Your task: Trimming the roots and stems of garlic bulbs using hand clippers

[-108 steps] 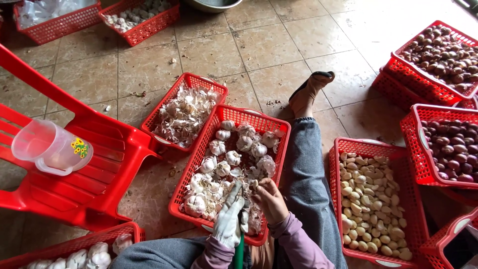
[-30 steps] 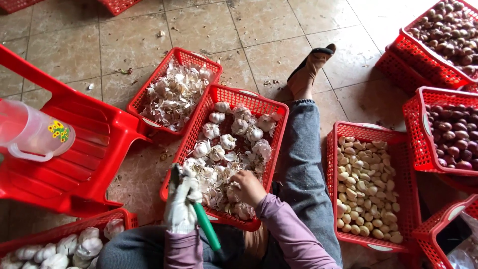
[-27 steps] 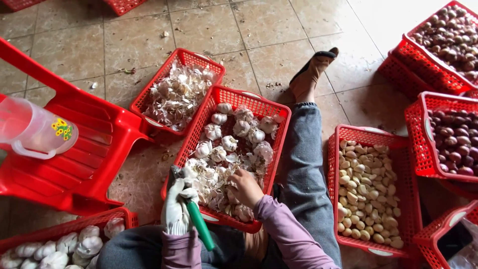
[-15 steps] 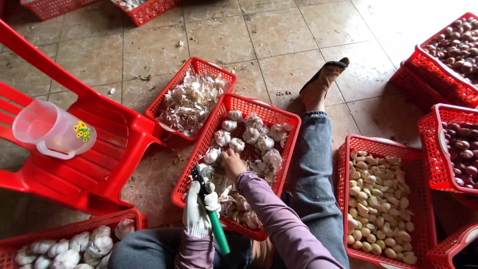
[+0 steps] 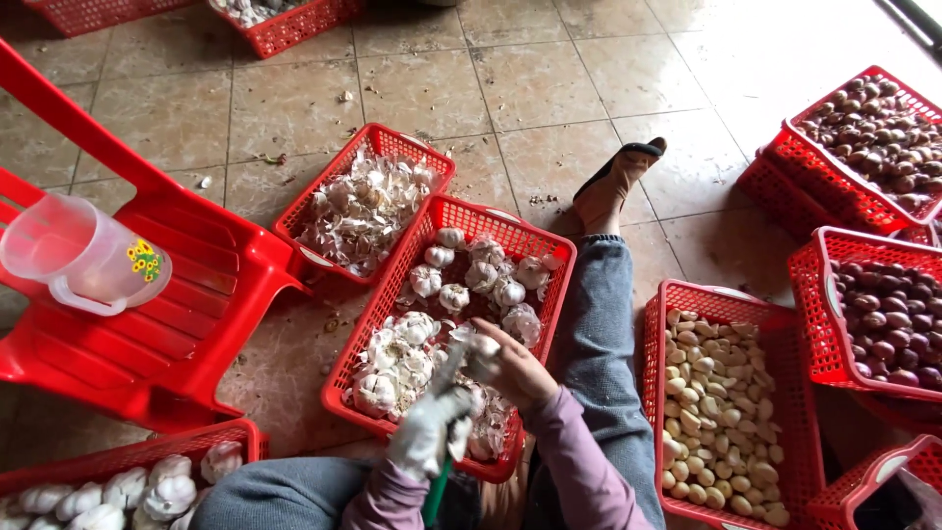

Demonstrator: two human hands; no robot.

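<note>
Right, both hands are over the near end of the middle basket (image 5: 388, 324), the red one with the whole garlic in it. Left hand (image 5: 429, 437), gloved, is closed round a green-handled knife (image 5: 439, 481), blade up toward the other hand. Right hand (image 5: 515, 368), bare, is gripping a garlic bulb (image 5: 483, 345) in its fingertips, just above the basket's heap.

Here's the worry: that blade works right against the bulb, and the bare fingers sit just beside it. One slip on loose papery skin and the edge could run into a fingertip. The bulb could also pop loose and drop back among the uncut ones.

As for the bulb, it's white, lumpy, dry-skinned, partly hidden by the fingers.

Round the middle basket: the basket of husks (image 5: 363, 201) touches its far left side, the basket of peeled cloves (image 5: 721, 397) lies to its right past the jeans leg (image 5: 603, 353), and the red chair (image 5: 196, 294) with a clear jug (image 5: 83, 255) stands to its left. Dark shallot baskets (image 5: 878, 314) sit farther right.
</note>
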